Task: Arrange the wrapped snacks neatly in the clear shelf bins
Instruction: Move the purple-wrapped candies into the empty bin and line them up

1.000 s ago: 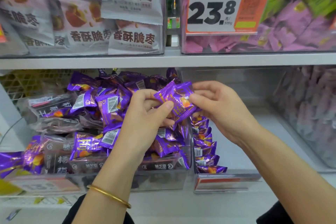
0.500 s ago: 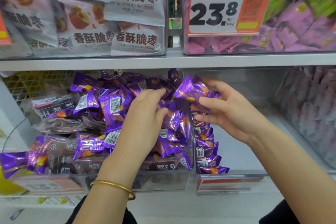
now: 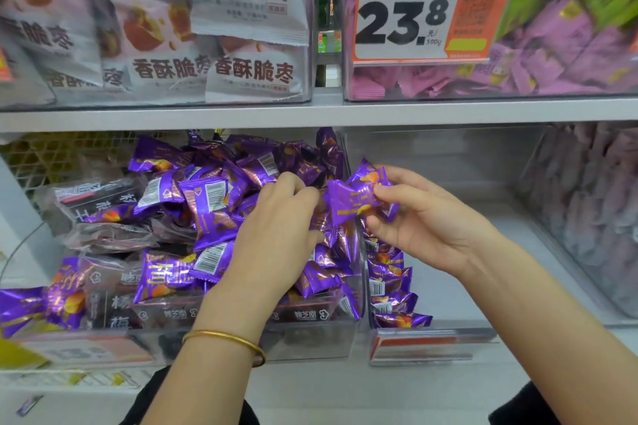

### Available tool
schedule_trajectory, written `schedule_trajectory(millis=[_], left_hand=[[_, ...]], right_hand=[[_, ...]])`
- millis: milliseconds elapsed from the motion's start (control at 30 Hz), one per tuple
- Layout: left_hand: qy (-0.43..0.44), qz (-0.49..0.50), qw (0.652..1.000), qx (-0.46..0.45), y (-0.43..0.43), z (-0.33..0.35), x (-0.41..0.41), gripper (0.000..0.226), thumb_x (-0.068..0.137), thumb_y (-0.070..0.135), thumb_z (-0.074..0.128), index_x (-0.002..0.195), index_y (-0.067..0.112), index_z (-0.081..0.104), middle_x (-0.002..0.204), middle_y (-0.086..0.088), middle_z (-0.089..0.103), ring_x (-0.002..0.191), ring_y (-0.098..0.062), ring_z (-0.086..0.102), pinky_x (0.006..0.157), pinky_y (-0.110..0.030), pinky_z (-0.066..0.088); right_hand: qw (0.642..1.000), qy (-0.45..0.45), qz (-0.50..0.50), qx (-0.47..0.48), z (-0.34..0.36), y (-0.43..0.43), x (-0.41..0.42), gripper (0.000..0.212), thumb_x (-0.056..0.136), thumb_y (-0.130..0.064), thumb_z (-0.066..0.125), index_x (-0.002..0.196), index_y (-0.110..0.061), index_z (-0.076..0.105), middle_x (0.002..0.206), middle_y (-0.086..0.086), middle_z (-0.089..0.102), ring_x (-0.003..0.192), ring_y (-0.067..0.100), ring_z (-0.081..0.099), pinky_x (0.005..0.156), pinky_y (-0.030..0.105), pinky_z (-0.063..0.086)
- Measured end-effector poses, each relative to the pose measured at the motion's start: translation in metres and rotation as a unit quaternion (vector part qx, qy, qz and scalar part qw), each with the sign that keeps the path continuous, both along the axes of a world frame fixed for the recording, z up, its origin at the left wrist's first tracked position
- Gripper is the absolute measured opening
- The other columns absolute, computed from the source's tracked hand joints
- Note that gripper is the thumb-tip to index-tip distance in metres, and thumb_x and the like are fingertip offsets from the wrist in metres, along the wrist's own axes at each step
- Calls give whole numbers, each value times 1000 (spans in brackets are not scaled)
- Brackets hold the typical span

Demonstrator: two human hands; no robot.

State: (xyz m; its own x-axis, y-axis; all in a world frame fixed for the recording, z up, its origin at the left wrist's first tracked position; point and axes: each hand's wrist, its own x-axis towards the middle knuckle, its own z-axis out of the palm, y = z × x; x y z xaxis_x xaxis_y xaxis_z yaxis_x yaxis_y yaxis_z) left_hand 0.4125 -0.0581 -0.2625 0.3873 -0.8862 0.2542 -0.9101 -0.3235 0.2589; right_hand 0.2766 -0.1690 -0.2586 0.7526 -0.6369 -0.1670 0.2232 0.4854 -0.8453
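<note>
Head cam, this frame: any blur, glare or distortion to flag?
Head view: light even, no hard shadows; price tag digits crisp; held purple snack sharp enough; white bags at far left smeared; far-right bin contents hazy behind its wall; shelf edge slightly tilted.

Left bin (image 3: 310, 342) is basically crammed, purple snacks (image 3: 214, 203) heaped nearly up to the upper shelf (image 3: 310, 114) with barely a gap on top, while the right bin (image 3: 455, 293) just has a row of snacks (image 3: 390, 272) hugging its left wall, and the rest of its floor is open toward the far right.
</note>
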Motion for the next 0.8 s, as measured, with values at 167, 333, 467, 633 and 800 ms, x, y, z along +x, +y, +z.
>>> schedule_trajectory(millis=[167, 333, 467, 633, 800], left_hand=[[-1, -21, 1000, -2, 2, 0, 1, 36, 85, 28, 65, 119, 24, 55, 119, 7, 40, 112, -16, 34, 84, -35, 44], [27, -41, 999, -12, 1, -1, 2, 32, 82, 25, 69, 111, 24, 56, 116, 8, 41, 107, -14, 32, 87, -36, 42], [38, -53, 997, -35, 2, -3, 4, 30, 78, 23, 73, 102, 24, 54, 110, 8, 38, 101, -10, 27, 85, -29, 37], [48, -83, 994, -48, 4, -1, 2, 21, 77, 18, 74, 88, 24, 57, 106, 12, 43, 99, -11, 26, 87, -30, 34], [47, -88, 994, -36, 5, 2, 1, 23, 83, 17, 67, 102, 25, 58, 102, 12, 55, 103, -14, 32, 92, -36, 36]], right_hand=[[990, -15, -9, 143, -1, -2, -1, 17, 85, -6, 54, 101, -11, 59, 83, 9, 62, 64, 16, 59, 53, 20, 53], [984, -1, -28, 177, -3, -2, -1, 4, 85, -8, 57, 82, -9, 60, 83, 10, 59, 68, 19, 55, 55, 23, 54], [995, 5, -28, 95, -6, 3, 2, 32, 68, -9, 69, 99, -12, 61, 80, 9, 63, 62, 15, 59, 50, 22, 52], [998, 52, -17, 37, -5, 3, 0, 40, 67, -13, 70, 106, -13, 63, 77, 10, 63, 60, 16, 56, 47, 20, 49], [997, 72, -8, 19, -4, 3, -2, 32, 59, -14, 70, 90, -14, 60, 65, 5, 61, 51, 13, 54, 41, 18, 43]])
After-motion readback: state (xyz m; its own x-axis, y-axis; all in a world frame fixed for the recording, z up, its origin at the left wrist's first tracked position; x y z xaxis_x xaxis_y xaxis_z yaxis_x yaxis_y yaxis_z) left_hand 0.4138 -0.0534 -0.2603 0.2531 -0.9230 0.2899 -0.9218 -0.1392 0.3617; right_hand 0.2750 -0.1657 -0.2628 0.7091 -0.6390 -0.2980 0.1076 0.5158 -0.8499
